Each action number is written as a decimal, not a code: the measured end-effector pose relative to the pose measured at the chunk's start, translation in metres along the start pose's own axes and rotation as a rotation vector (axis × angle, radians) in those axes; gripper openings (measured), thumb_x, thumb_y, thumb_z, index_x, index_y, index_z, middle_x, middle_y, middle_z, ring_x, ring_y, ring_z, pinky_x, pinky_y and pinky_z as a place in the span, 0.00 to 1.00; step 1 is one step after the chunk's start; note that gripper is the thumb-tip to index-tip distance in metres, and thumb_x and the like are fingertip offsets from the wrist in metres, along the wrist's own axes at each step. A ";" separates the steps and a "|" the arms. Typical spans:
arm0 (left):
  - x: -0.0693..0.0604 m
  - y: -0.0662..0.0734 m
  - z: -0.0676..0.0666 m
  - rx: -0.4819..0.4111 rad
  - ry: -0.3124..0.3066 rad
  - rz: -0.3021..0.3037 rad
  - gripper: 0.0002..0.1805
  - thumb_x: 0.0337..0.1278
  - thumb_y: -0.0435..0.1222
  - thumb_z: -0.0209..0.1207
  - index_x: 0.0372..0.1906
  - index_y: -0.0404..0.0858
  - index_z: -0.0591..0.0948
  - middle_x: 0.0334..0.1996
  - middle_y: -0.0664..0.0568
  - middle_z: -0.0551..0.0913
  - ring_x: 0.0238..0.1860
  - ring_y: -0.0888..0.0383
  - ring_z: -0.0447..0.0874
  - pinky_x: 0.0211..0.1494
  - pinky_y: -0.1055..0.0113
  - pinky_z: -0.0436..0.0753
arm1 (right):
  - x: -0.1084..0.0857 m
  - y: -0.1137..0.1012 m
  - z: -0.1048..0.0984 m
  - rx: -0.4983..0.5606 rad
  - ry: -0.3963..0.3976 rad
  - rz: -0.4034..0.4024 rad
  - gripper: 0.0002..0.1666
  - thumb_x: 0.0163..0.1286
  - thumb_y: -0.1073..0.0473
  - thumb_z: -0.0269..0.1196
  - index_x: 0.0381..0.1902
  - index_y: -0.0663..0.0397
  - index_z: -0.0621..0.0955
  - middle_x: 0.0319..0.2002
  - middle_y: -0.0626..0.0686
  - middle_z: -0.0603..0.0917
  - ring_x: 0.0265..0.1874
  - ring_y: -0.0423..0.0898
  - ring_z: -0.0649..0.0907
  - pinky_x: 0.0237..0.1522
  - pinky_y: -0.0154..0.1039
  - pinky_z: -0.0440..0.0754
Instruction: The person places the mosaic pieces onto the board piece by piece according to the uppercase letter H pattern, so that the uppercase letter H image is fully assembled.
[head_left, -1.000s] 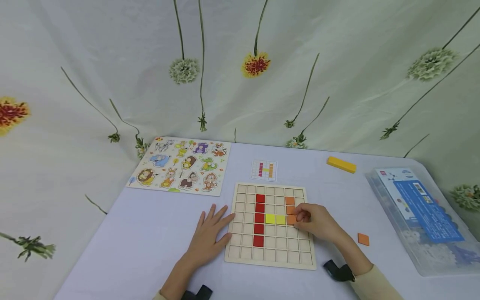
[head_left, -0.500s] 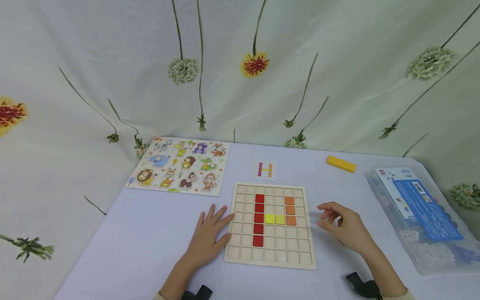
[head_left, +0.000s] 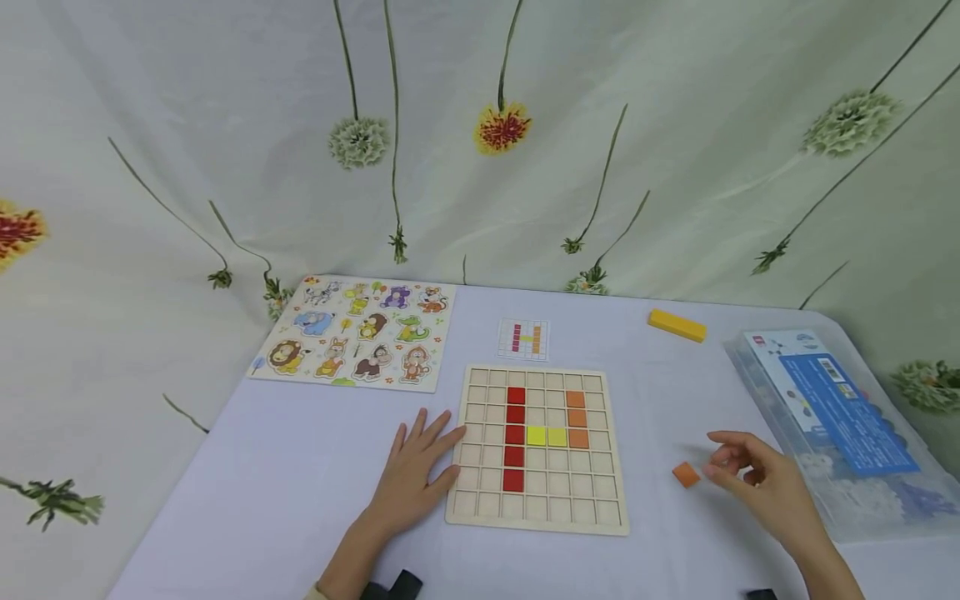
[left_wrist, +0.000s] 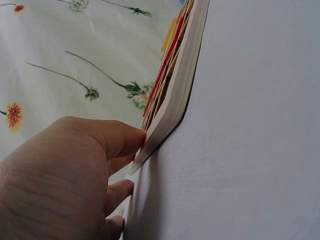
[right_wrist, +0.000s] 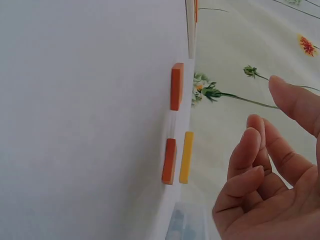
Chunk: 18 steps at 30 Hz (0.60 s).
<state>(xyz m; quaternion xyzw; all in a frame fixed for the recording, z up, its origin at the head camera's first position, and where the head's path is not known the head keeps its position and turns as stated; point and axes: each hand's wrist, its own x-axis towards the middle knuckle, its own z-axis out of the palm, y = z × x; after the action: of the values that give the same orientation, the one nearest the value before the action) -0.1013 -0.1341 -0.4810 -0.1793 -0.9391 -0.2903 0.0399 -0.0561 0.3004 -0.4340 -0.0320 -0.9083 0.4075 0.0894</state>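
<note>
My left hand (head_left: 411, 475) lies with spread fingers at the left edge of the wooden grid board (head_left: 495, 505); thumb and fingertips touch its rim, also seen at the board's edge (left_wrist: 185, 75) in the left wrist view. On the board are a column of red tiles (head_left: 514, 435), two yellow tiles (head_left: 536, 436) and three orange tiles (head_left: 577, 418). My right hand (head_left: 765, 483) hovers right of a loose orange tile (head_left: 686, 475), fingers loosely bent, holding nothing. A second loose orange tile (right_wrist: 169, 161) shows in the right wrist view; in the head view it is hidden.
A small pattern card (head_left: 523, 340) lies behind the board. An animal puzzle board (head_left: 352, 333) is at the back left. A yellow block (head_left: 677, 326) lies at the back right, and a clear plastic box (head_left: 862, 500) with a blue-and-white label stands at the right.
My right hand has left the third orange tile in the grid and moved right, past the loose tile now uncovered. The left hand stays at the board's edge.
</note>
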 end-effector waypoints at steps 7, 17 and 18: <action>0.001 -0.001 0.000 0.005 -0.009 -0.004 0.27 0.59 0.45 0.58 0.65 0.47 0.76 0.72 0.47 0.67 0.77 0.39 0.49 0.75 0.36 0.45 | -0.002 0.011 0.006 0.011 -0.069 0.101 0.24 0.60 0.59 0.71 0.53 0.62 0.80 0.30 0.44 0.80 0.26 0.35 0.75 0.28 0.29 0.72; 0.001 -0.001 -0.001 0.010 -0.029 -0.013 0.28 0.60 0.44 0.59 0.66 0.47 0.75 0.73 0.47 0.66 0.78 0.40 0.47 0.76 0.38 0.43 | -0.002 0.025 0.016 -0.036 -0.170 0.120 0.26 0.58 0.53 0.73 0.52 0.60 0.81 0.33 0.49 0.80 0.27 0.35 0.74 0.30 0.29 0.74; 0.001 0.000 -0.001 0.011 -0.027 -0.011 0.28 0.60 0.44 0.59 0.66 0.47 0.75 0.73 0.47 0.66 0.78 0.40 0.48 0.75 0.37 0.44 | -0.002 0.025 0.016 -0.044 -0.172 0.120 0.27 0.57 0.53 0.73 0.51 0.60 0.81 0.34 0.49 0.80 0.28 0.34 0.74 0.30 0.29 0.74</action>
<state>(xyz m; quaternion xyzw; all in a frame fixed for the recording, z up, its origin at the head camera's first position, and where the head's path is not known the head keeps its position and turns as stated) -0.1023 -0.1346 -0.4801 -0.1780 -0.9421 -0.2831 0.0266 -0.0574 0.3047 -0.4634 -0.0533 -0.9177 0.3934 -0.0141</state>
